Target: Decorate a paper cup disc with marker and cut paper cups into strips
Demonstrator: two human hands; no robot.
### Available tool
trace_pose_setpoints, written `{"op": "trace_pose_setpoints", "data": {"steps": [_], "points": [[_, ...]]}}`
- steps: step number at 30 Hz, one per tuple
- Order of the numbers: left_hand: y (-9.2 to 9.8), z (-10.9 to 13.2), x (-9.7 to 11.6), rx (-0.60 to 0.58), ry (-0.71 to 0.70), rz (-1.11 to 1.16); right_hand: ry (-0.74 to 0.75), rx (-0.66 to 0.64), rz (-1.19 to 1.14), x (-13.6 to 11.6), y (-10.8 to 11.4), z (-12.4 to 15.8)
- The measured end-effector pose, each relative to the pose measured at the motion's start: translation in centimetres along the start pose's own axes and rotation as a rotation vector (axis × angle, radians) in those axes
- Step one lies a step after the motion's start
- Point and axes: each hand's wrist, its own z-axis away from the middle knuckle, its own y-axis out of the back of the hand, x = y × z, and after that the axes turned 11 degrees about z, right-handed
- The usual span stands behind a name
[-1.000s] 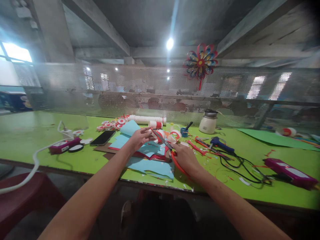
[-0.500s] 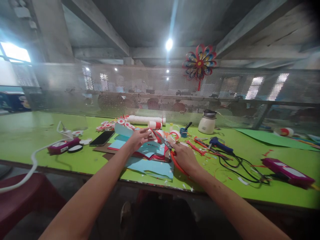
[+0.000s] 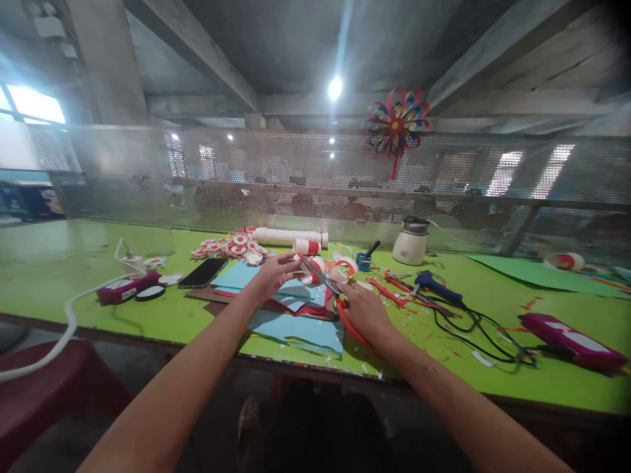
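My right hand [image 3: 367, 312] grips a pair of scissors [image 3: 341, 306] with orange handles. Their grey blades point up and left, toward the fingertips of my left hand [image 3: 277, 274]. The left fingers are pinched together at the blade tips; what small piece they hold is hard to make out. Beneath both hands lie light blue paper sheets [image 3: 296, 327], with red paper and brown card among them. Just beyond the blades sit rolls of red and white tape or paper [image 3: 306, 247], partly covered by the hand and scissors.
A phone [image 3: 203, 272] and a pile of red-and-white discs [image 3: 231, 246] lie left. To the right are a blue glue gun [image 3: 436, 287], its black cord, and a purple power strip [image 3: 572, 338]. A white jug [image 3: 410, 242] stands by the mesh partition [image 3: 276, 157].
The blue sheet that was raised beside my left hand now lies flat, showing more of the discs. Both hands and the scissors keep nearly the same place.
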Motion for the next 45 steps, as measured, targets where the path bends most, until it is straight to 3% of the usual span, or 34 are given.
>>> {"op": "trace_pose_setpoints", "data": {"steps": [28,45], "points": [[-0.09,-0.14,-0.34,0.044,-0.026,-0.024,-0.018,0.002,0.020,-0.15,0.28,0.14],[-0.30,-0.14,-0.29,0.009,-0.037,-0.004,-0.018,0.008,0.006,-0.16,-0.04,-0.01]]}}
